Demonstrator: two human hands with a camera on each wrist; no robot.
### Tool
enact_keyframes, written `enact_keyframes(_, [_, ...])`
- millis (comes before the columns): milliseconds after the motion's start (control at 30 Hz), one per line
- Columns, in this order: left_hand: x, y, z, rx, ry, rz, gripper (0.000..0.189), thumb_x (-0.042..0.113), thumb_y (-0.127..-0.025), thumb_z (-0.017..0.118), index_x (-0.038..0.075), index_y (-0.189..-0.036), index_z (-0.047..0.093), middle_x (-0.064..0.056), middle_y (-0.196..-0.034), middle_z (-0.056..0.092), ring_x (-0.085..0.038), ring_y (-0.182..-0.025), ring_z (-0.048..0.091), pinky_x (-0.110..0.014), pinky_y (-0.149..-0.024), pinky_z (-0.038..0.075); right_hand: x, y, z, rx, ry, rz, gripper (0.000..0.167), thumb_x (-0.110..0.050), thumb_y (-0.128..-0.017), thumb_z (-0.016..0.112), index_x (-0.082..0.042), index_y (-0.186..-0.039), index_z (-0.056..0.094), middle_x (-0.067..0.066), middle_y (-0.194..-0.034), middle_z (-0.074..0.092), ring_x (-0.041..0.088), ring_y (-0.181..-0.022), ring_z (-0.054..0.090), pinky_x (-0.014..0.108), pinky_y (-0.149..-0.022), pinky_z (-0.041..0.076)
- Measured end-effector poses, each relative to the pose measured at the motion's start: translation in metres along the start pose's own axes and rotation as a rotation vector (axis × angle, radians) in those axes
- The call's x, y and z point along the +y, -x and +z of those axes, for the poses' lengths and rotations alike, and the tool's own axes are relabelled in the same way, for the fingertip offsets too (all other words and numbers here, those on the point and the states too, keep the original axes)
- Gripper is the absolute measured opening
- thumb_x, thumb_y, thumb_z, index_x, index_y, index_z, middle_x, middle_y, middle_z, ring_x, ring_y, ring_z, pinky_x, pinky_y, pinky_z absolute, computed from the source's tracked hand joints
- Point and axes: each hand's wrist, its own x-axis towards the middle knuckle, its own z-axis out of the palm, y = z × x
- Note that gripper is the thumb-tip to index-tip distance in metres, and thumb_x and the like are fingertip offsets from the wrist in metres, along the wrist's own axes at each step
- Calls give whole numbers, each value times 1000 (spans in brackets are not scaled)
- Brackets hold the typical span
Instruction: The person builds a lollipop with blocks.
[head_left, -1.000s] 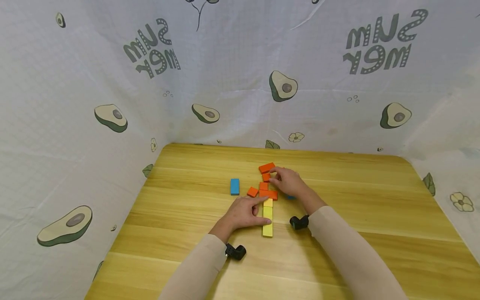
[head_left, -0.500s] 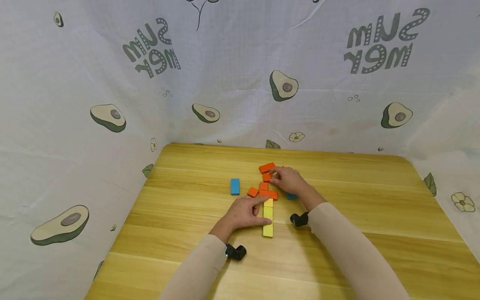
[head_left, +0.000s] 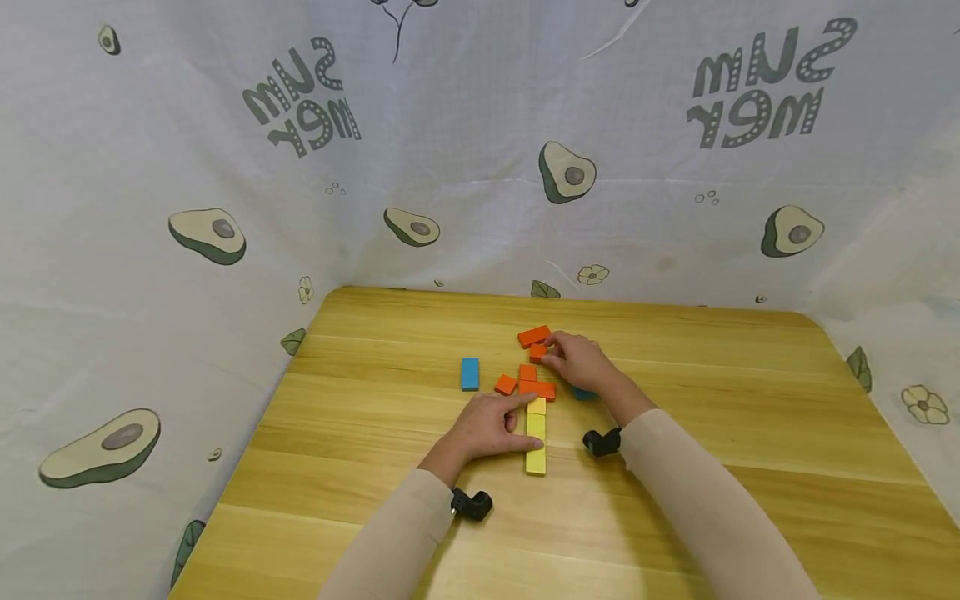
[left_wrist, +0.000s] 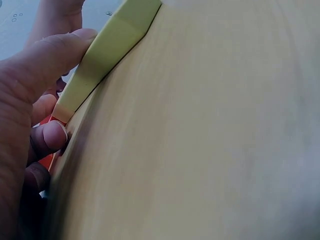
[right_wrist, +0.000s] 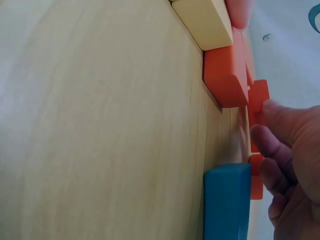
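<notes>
My left hand (head_left: 483,427) rests with its straight index finger by the small pale yellow block (head_left: 536,406) and its thumb on the long yellow block (head_left: 536,463). These yellow blocks lie in a line below a crosswise orange block (head_left: 546,391). An orange cube (head_left: 528,372) sits just beyond it. My right hand (head_left: 577,362) pinches a small orange block (head_left: 537,353) between thumb and fingertips, close in front of a long orange block (head_left: 533,337). In the right wrist view, the thumb touches the pinched orange block (right_wrist: 259,95).
A loose orange block (head_left: 506,384) lies turned at an angle left of the row. One blue block (head_left: 469,374) stands farther left; another blue block (head_left: 582,393) is partly hidden under my right forearm. A printed white cloth (head_left: 480,150) surrounds the wooden table (head_left: 712,383).
My right hand has shifted slightly to the right with the small orange block, which moved away from the left end of the long orange block. The left hand has stayed in place.
</notes>
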Motion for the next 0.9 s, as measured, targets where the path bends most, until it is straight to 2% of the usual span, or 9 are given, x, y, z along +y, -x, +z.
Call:
enact_keyframes(133, [0,-1,1,3,-5,3,75,60,-85,81,24,-149,62,14,-67,51,-3,-62,44,-19,-62,33,2,5,-1,23,-12,-21,35,-27,-107,63,-1,-130,62,14,-108,73,32,-99,67,60,-103,41])
enact_keyframes(367, [-1,-3,2,10,-7,3,75,60,-85,81,24,-148,63,14,-67,50,-3,-62,43,-18,-61,32,7,12,-4,45,-35,-60,33,-24,-107,64,0,-129,61,15,-108,72,27,-93,66,51,-91,54])
enact_keyframes(667, [-1,-5,3,7,-3,-6,77,62,-85,80,24,-150,62,14,-67,50,-3,-63,43,-19,-62,33,13,18,-7,12,-48,-72,30,-24,-107,64,-1,-127,61,17,-107,72,29,-95,68,51,-90,56])
enact_keyframes(900, [0,-6,4,17,5,-2,77,61,-84,81,24,-149,62,15,-68,51,-2,-63,44,-19,-63,35,20,20,-5,-27,-45,-84,29,-22,-104,67,0,-123,63,14,-102,72,23,-86,65,45,-82,55])
